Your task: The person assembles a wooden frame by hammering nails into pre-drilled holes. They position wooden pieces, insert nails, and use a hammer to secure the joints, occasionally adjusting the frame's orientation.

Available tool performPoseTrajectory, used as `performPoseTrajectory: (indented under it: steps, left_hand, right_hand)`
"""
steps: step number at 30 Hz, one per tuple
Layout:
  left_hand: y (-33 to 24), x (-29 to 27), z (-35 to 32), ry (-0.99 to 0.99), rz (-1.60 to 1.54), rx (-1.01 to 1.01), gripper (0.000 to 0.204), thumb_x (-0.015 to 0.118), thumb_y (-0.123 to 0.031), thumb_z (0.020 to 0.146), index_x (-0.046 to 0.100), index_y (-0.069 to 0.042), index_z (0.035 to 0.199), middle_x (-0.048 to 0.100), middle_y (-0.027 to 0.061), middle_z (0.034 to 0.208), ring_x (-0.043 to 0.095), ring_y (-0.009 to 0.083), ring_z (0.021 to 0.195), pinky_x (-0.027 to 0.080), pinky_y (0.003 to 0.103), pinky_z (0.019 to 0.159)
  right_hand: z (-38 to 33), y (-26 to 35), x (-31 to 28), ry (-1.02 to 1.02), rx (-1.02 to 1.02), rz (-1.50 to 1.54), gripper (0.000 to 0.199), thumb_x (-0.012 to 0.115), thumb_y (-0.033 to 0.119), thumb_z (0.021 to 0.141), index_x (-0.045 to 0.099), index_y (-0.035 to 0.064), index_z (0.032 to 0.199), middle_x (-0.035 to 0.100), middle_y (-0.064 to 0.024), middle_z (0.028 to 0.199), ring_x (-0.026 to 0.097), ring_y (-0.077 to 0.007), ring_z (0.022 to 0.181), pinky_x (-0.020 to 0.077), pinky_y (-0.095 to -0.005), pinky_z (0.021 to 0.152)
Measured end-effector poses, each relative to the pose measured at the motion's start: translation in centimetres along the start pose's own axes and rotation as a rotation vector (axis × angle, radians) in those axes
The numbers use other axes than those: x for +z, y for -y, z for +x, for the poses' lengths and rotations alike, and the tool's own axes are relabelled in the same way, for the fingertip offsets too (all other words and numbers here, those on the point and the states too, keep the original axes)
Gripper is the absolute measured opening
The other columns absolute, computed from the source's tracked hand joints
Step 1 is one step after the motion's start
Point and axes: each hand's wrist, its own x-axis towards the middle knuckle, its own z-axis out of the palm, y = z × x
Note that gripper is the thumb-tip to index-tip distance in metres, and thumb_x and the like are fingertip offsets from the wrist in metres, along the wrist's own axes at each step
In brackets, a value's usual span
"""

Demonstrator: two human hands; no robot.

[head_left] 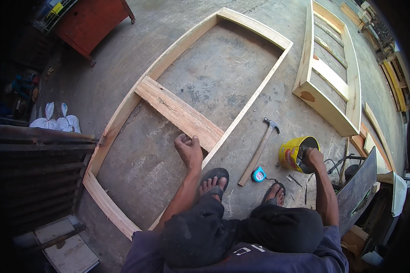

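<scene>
A long wooden frame (165, 64) lies on the floor in front of me, with a wide crosspiece board (180, 113) set across it. My left hand (188, 149) is by the near edge of that board, fingers curled and closed; whatever they hold, if anything, is hidden. To the right, my right hand (311, 158) reaches into the mouth of a yellow tin (288, 154), its fingers mostly hidden inside. A claw hammer (258, 154) lies between the frame and the tin. Beside its handle sits a turquoise tape measure (258, 174).
A second wooden frame (327, 107) with several crosspieces lies at the far right. Left of me stands a dark slatted structure (41, 168), with white tied bags (57, 122) behind. A red wheeled cabinet (91, 27) is far left. A dark panel (357, 191) leans at right.
</scene>
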Motion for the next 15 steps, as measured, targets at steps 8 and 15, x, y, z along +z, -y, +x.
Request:
performPoseTrajectory:
  steps: [8,15]
  left_hand:
    - [-1.0,0.4,-0.5,0.229,0.16,0.147,0.034,0.063,-0.014,0.097,0.056,0.004,0.124,0.055,0.0155,0.116,0.058,0.0216,0.095,0.05,0.037,0.086]
    - [0.0,-0.9,-0.3,0.292,0.052,0.068,0.025,0.062,-0.012,0.097,0.061,0.003,0.117,0.064,0.0119,0.105,0.062,0.0208,0.091,0.052,0.037,0.083]
  right_hand:
    - [4.9,0.7,7.0,-0.069,0.007,0.089,0.021,0.061,0.013,0.09,0.077,0.0036,0.1,0.076,-0.0184,0.101,0.077,-0.033,0.092,0.0618,-0.0424,0.075]
    - [6.1,1.7,5.8,0.082,0.06,0.101,0.031,0.063,0.014,0.091,0.074,0.004,0.119,0.073,-0.0217,0.12,0.075,-0.035,0.106,0.0619,-0.0436,0.083]
